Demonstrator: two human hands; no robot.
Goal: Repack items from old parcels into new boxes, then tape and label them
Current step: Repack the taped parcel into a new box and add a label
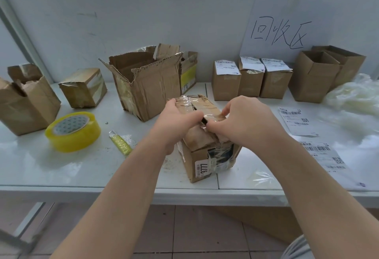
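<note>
Pulling at the top seam, both hands were working on the old parcel [202, 157]. It stood near the front edge of the white table [82, 168], directly before the person. The left hand [178, 118] lay over the left flap, with fingers curled on its far side and the thumb at the slit. The right hand [244, 118] had its fingers bent and pinched the taped edge of the right flap. A dark gap showed between the flaps. I judge that the hands were set on opposite sides in order to tear the clear tape and spread the flaps apart. What was inside could not be seen.

The yellow tape roll [72, 131] lay on the table to the left of the parcel, probably kept ready for sealing. Two loose labels [295, 121] lay flat to the right, also within reach. Three small labelled boxes [251, 80] stood in a row at the back and seemed to be finished. Just right of them, the open new boxes [315, 76] were probably waiting for goods. A torn carton [143, 82] stood open behind the parcel and seemed to be emptied.
</note>
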